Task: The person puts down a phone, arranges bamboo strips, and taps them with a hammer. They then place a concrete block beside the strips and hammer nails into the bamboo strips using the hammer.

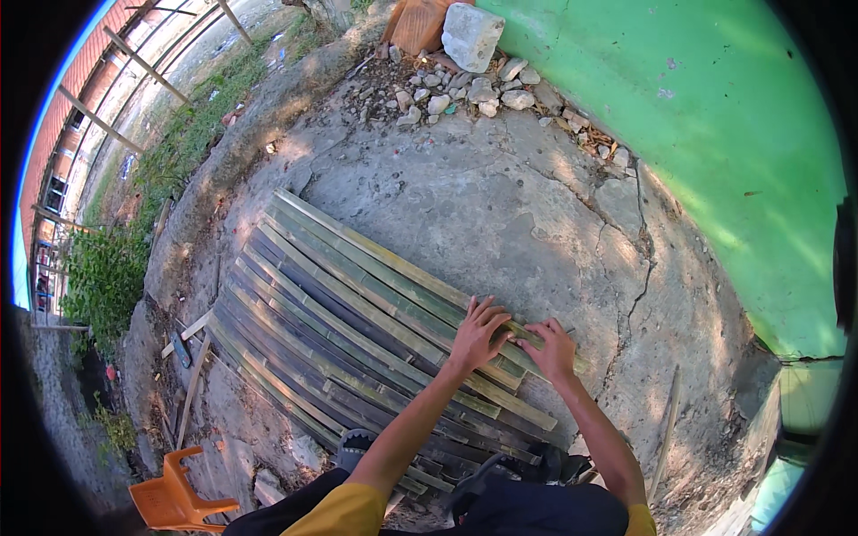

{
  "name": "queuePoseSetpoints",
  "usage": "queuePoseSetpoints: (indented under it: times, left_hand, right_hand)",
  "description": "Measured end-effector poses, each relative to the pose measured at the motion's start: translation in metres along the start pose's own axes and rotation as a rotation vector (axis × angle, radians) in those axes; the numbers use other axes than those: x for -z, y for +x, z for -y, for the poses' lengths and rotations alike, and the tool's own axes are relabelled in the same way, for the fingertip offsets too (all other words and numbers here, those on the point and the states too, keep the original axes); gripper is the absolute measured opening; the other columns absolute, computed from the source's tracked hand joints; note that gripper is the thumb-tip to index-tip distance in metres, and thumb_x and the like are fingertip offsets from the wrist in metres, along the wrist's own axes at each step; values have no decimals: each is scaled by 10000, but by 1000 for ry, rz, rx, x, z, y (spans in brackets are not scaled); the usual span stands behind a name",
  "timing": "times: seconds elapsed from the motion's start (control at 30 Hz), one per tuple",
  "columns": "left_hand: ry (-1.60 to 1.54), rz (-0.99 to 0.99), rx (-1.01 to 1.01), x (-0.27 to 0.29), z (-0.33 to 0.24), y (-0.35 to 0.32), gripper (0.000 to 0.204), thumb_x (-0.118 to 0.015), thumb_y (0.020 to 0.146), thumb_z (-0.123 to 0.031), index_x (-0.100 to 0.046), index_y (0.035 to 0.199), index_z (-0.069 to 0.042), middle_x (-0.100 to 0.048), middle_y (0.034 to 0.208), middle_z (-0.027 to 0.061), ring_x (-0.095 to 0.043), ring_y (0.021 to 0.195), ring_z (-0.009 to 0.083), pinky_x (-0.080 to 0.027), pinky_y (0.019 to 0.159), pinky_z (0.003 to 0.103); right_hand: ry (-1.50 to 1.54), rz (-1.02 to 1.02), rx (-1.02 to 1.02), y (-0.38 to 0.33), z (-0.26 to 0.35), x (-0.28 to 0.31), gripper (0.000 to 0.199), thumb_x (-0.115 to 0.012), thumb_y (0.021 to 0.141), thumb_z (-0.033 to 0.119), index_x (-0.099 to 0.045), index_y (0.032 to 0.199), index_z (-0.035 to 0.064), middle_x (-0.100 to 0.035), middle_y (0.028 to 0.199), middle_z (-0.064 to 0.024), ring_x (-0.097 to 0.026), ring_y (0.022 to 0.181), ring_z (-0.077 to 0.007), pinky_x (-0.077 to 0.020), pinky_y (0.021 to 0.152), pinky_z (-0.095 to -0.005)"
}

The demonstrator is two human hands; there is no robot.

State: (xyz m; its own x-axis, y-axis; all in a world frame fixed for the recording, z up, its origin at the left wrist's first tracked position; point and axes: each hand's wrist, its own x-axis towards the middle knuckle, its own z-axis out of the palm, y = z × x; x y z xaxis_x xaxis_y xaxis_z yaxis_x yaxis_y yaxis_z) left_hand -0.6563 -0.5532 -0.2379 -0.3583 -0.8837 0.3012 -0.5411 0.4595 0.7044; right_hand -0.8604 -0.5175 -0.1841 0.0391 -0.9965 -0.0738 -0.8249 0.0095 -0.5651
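Long split bamboo strips [357, 308] lie side by side on the ground, slanting from upper left to lower right, with uneven ends. My left hand [480, 338] rests over the farthest strips near their right end, its fingers apart. Just to its right, my right hand [551, 351] is closed around the end of the farthest bamboo strip [393, 259], thumb and fingers at its edge. The two hands almost touch. My palms and the undersides of the strips are hidden.
Cracked concrete [465, 196] surrounds the strips. Broken stones [483, 92] and a pale block [472, 37] lie by the green wall [679, 107]. An orange plastic chair [181, 496] stands at lower left. A thin stick [667, 429] lies at right.
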Motion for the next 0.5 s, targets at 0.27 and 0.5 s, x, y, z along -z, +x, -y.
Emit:
queuePoseSetpoints:
  times: [0.27,0.5]
  left_hand:
    - [-39,4,17,3,1,0,358,-774,842,-210,-651,1165,-120,-639,1240,86,-492,1340,375,-270,1177,608]
    - [18,19,5,3,5,-3,405,-764,840,-188,-629,1216,-121,-636,1252,87,-483,1347,373,-250,1194,614]
  right_hand:
    - [4,11,-41,4,11,4,335,-849,765,276,-748,1059,149,-639,967,-42,-672,883,-255,-541,766,-375]
    - [-21,24,-21,1,3,-5,317,-811,807,329,-730,1080,189,-627,1000,-22,-679,882,-246,-549,725,-389]
